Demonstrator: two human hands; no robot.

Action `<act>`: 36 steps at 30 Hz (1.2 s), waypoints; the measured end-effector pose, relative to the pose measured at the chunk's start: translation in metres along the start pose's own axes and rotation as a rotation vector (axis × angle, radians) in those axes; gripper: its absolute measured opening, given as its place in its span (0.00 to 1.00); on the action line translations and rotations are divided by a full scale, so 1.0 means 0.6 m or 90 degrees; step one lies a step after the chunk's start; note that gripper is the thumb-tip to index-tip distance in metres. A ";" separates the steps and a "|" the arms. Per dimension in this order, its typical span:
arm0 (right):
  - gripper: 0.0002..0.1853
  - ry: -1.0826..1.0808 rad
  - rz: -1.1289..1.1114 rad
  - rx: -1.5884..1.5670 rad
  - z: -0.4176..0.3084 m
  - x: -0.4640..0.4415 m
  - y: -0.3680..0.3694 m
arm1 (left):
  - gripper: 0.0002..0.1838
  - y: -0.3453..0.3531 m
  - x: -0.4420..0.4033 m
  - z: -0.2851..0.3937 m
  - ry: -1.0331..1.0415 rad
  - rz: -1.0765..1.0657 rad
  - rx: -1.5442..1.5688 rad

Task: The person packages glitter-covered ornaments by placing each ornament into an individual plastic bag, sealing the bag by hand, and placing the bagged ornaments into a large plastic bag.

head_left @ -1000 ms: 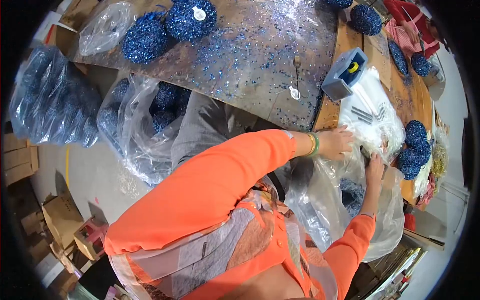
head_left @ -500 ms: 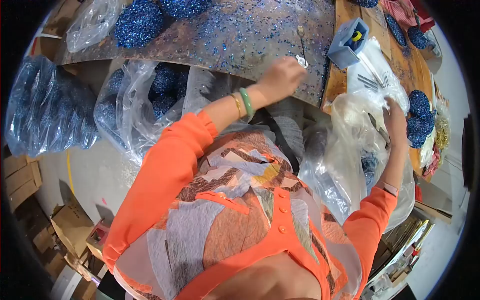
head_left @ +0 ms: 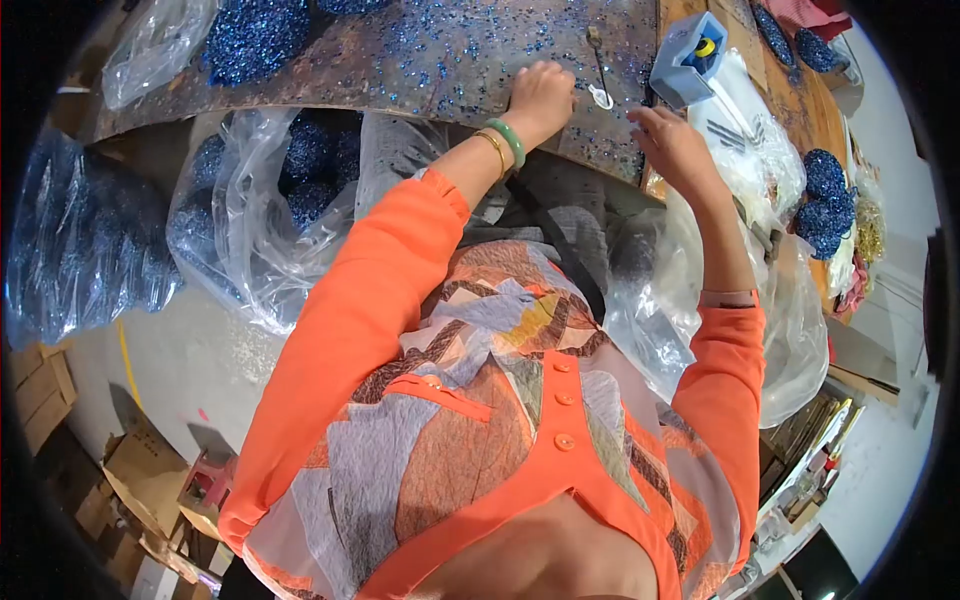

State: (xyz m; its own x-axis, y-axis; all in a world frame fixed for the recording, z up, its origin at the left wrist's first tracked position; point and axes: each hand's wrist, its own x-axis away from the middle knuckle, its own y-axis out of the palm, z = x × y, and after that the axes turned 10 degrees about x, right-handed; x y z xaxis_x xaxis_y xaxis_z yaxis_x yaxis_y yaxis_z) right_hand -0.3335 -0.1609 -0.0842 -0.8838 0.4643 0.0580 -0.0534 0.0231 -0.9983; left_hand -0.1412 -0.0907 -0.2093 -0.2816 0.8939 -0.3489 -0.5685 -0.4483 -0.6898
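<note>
My left hand [head_left: 543, 98] is at the front edge of the glitter-strewn table [head_left: 440, 70], its fingers curled closed; what they hold, if anything, is hidden. A green bangle and a gold bracelet circle that wrist. Just to its right, a small white looped piece [head_left: 601, 97] lies on the table at the end of a thin dark rod. My right hand [head_left: 682, 150] hovers near the table's right corner, fingertips bent together toward the left. Anything in that pinch is too small to make out.
A blue-grey box [head_left: 688, 60] with a yellow item inside stands behind my right hand. Dark metal strips [head_left: 735, 133] lie on white plastic beside it. Blue glitter balls [head_left: 825, 205] sit at right, another [head_left: 257, 38] at back left. Clear bags [head_left: 245, 200] hang below the table edge.
My right hand has come left and up from the plastic bag toward the table's corner. My left hand has drawn left, away from the white looped piece. The view has shifted slightly.
</note>
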 end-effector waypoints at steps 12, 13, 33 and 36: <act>0.13 0.016 0.097 -0.113 -0.016 0.008 -0.001 | 0.05 -0.057 0.015 0.013 0.030 0.074 0.067; 0.14 -0.010 0.155 -0.103 -0.024 -0.004 -0.007 | 0.05 -0.072 0.017 0.018 0.034 0.074 0.070; 0.04 -0.202 0.197 -0.219 -0.044 -0.222 -0.007 | 0.09 -0.216 0.029 -0.019 0.060 0.152 0.212; 0.06 0.008 0.098 -0.438 0.009 -0.261 -0.042 | 0.11 -0.206 0.019 -0.060 -0.006 0.131 0.275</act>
State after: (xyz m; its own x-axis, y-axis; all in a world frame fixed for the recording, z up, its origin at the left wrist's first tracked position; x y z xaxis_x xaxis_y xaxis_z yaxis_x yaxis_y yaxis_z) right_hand -0.1965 -0.2390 -0.0682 -0.8518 0.5177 -0.0804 0.3818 0.5085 -0.7718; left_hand -0.0464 -0.0252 -0.1511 -0.4283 0.7875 -0.4432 -0.7690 -0.5752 -0.2789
